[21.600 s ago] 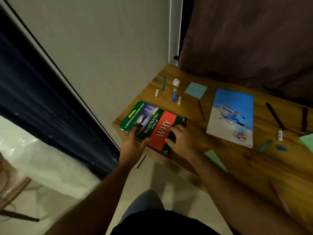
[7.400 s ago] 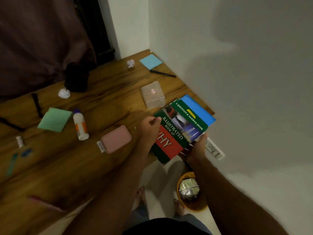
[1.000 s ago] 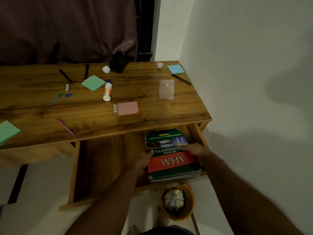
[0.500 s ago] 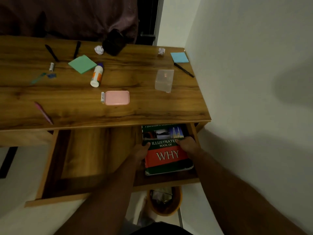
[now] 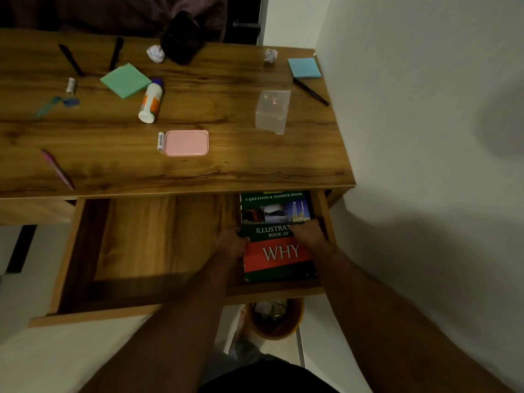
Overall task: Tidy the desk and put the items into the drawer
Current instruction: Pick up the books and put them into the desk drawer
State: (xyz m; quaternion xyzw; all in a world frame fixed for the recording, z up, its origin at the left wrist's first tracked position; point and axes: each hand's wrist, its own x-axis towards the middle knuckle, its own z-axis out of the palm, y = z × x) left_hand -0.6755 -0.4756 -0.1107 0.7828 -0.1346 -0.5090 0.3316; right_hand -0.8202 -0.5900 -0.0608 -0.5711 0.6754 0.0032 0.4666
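A wooden desk (image 5: 198, 171) stands against the right wall. Near its front edge lies a pink case (image 5: 186, 142) with a small white tube (image 5: 160, 141) touching its left side. Right of centre stands a clear plastic box (image 5: 272, 110). At the far right lie a blue sticky pad (image 5: 304, 68) and a black pen (image 5: 311, 91). Left of centre, a green sticky pad (image 5: 125, 80) lies just beside a glue bottle (image 5: 151, 102). A pink pen (image 5: 58, 168) lies near the left front.

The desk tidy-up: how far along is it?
Early. The drawer is open and the book lies at its right end, both hands, left hand and right hand, on it. The pink case, glue bottle and sticky notes remain on the desk.
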